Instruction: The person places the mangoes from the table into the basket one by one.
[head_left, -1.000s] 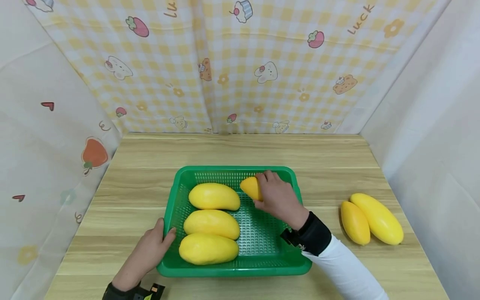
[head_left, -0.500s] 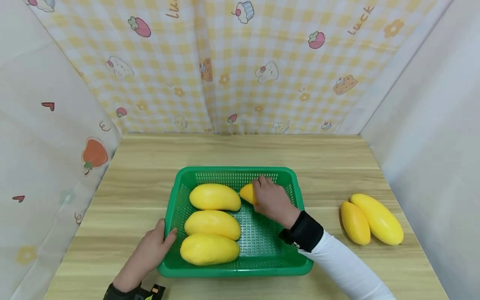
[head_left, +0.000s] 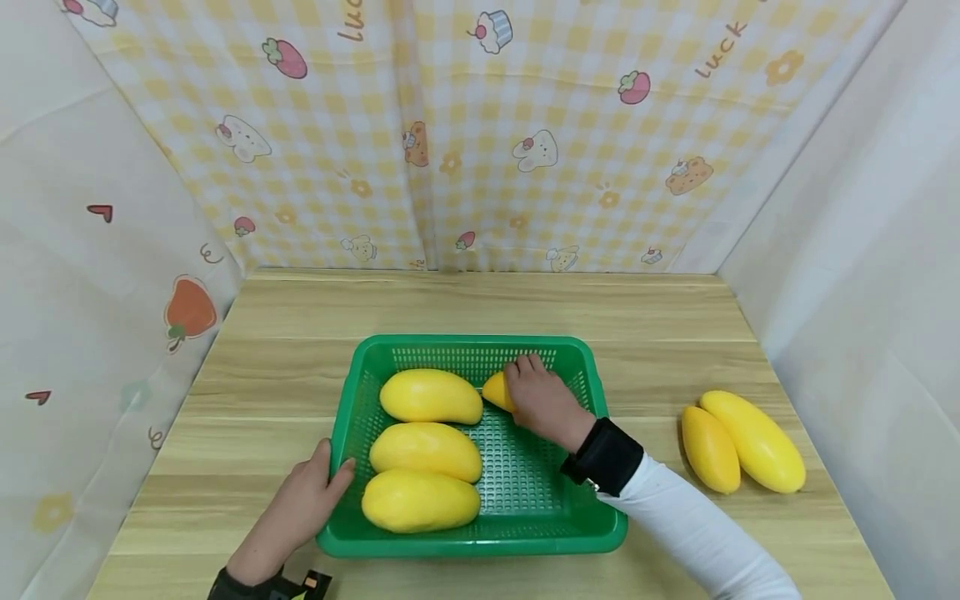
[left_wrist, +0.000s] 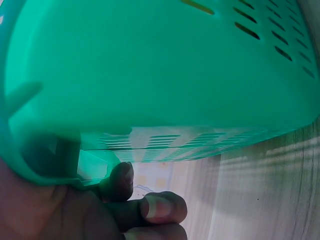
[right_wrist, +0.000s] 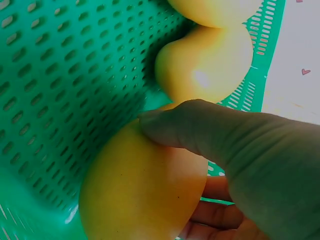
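Note:
My right hand point(head_left: 545, 402) holds an orange-yellow mango point(right_wrist: 142, 187) in the back right part of a green plastic basket point(head_left: 472, 547). In the right wrist view the thumb lies over the mango and the fingers are round its far side; in the head view the hand hides most of it. Down the basket's left half lie a back mango point(head_left: 431, 396), a middle mango point(head_left: 425, 451) and a front mango point(head_left: 420, 501), all larger and yellow. My left hand point(head_left: 306, 497) grips the basket's left rim, fingers curled by the rim point(left_wrist: 75, 181) in the left wrist view.
On the wooden table point(head_left: 300, 304), right of the basket, a small mango point(head_left: 710, 450) leans against a larger yellow mango point(head_left: 755, 442). A checked cloth point(head_left: 480, 150) hangs behind the table, with white cloth point(head_left: 862, 275) along both sides.
My right hand has moved slightly down and left with the mango, settling it lower in the basket. My left hand keeps its grip on the rim, and the head view has tilted a little.

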